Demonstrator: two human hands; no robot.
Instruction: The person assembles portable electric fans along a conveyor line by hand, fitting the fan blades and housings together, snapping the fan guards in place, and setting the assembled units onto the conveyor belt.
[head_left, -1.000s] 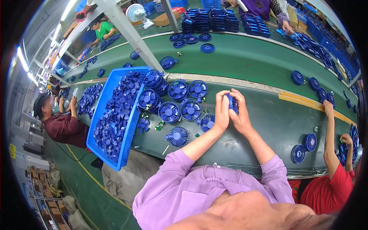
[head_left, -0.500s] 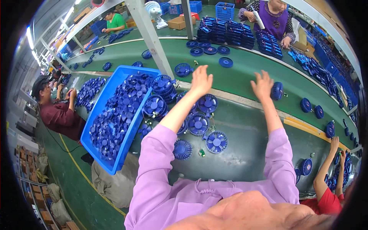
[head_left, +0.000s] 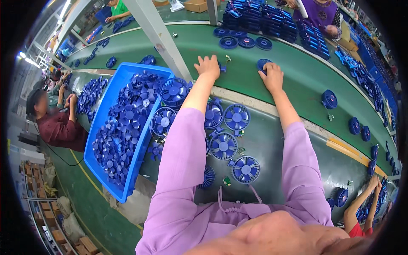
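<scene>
Both arms in lilac sleeves [head_left: 180, 148] reach forward across a dark green worktable [head_left: 267, 140] to a green belt [head_left: 191, 49]. Left hand [head_left: 207, 68] over the belt, palm down, back of hand to the camera; fingers slightly bent and apart. A blue piece [head_left: 221, 66] shows at its right edge, mostly hidden; cannot tell whether the fingers grip it. Right hand [head_left: 272, 77] also over the belt, fingers and thumb at a round blue part [head_left: 263, 63]; the part lies at the fingertips, partly covered. Contact seems likely, a firm hold cannot be told.

Between the forearms, on the worktable: several blue fan housings [head_left: 223, 145] with fan wheels inside, close together. Small green circuit board [head_left: 227, 181] beside the nearest one. Left of these, a bright blue tray [head_left: 132, 170] heaped with loose blue fan blades [head_left: 127, 114].

Beyond the hands, flat round blue covers [head_left: 246, 42] sit grouped on the belt's far side; stacks of dark blue parts [head_left: 244, 18] behind. Grey metal post [head_left: 159, 40] slants above the tray. Co-worker in maroon [head_left: 61, 131] at far left; another in a purple vest [head_left: 318, 17] across the belt.
</scene>
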